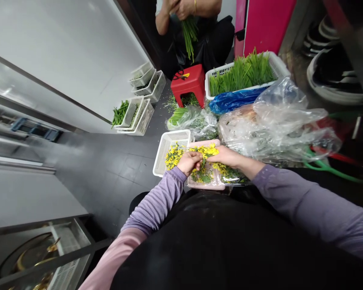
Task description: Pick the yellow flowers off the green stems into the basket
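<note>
Over a pink tray (192,185), my two hands meet at a bunch of yellow-flowered greens (208,150). My right hand (225,156) is closed round the bunch, with the blossoms pointing left. The fingers of my left hand (188,162) are pinched on its stems and leaves, close to my right fingertips. Loose leaves and stems lie in the tray below. Just left of it is a white perforated basket (157,161) with cut yellow blossoms (173,156) inside. More flowering greens (228,171) lie under my right wrist in clear plastic.
Clear plastic bags (260,133) of greens crowd the right side. Behind stand a white crate (278,66) of green stalks and a red stool (187,82) with scissors on it. A co-worker's hands (181,8) hold long green stems. Stacked baskets (142,121) line the left wall.
</note>
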A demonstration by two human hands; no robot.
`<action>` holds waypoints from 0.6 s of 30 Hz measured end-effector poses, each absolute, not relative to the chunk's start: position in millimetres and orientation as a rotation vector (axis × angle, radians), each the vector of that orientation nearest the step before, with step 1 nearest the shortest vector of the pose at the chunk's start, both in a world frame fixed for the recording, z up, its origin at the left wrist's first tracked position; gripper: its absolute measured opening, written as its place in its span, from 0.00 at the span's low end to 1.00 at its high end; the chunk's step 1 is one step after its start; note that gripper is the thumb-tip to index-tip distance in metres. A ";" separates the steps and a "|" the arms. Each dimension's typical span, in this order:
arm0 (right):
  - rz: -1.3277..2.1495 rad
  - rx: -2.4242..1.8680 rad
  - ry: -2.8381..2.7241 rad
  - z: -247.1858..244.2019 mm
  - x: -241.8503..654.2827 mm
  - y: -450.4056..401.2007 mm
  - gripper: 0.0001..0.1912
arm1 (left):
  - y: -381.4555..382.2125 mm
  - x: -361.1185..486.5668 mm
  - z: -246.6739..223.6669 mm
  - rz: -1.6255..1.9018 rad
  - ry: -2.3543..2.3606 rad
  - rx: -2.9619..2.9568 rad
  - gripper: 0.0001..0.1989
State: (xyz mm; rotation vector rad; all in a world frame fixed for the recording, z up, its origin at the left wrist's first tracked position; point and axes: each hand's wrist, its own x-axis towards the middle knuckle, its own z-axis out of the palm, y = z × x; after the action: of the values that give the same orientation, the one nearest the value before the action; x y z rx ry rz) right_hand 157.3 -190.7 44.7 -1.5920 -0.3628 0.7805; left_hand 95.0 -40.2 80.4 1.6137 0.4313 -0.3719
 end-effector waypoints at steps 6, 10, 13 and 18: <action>0.943 -1.196 -0.138 46.7 155.2 -189.2 0.13 | -49.4 96.3 75.5 -0.329 0.533 1.352 0.10; 0.900 -1.199 -0.130 47.6 155.9 -189.0 0.13 | -55.2 99.9 75.2 -0.271 0.559 1.346 0.10; 0.937 -1.144 -0.062 51.5 157.6 -190.3 0.10 | -54.0 98.6 73.1 -0.227 0.560 1.382 0.09; 1.135 -0.971 0.053 54.5 160.8 -192.9 0.04 | -51.4 86.5 71.5 -0.399 0.436 1.475 0.10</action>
State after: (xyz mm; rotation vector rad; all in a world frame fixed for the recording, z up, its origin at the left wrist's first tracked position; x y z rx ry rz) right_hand 160.8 -192.9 54.5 -0.9713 0.0526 1.1350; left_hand 86.5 -51.4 71.5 1.4751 0.4357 -0.3991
